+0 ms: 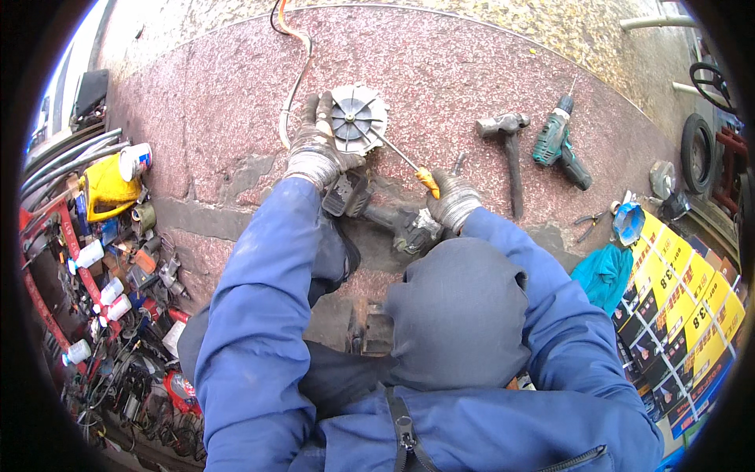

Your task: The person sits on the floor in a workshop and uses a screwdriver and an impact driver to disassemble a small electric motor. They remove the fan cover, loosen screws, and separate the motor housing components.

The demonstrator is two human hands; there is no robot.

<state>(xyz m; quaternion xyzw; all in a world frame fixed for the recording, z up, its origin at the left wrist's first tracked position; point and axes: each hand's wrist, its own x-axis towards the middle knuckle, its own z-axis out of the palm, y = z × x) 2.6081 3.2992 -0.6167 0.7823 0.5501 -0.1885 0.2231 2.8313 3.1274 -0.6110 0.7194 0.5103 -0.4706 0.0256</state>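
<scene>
Gloved left hand [316, 148] holds a round, ribbed grey disc [362, 119] — right hand [454, 201] clenches a slim-shafted screwdriver [427, 181].

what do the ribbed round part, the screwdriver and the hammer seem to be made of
Ribbed round part: probably cast metal, dull silver-grey, judging by its raised ribs.
Screwdriver: likely a steel shaft, thin and greyish; the yellow-orange handle looks like plastic.
Hammer: worn grey head, probably steel; dark handle, perhaps wood or rubber.
</scene>
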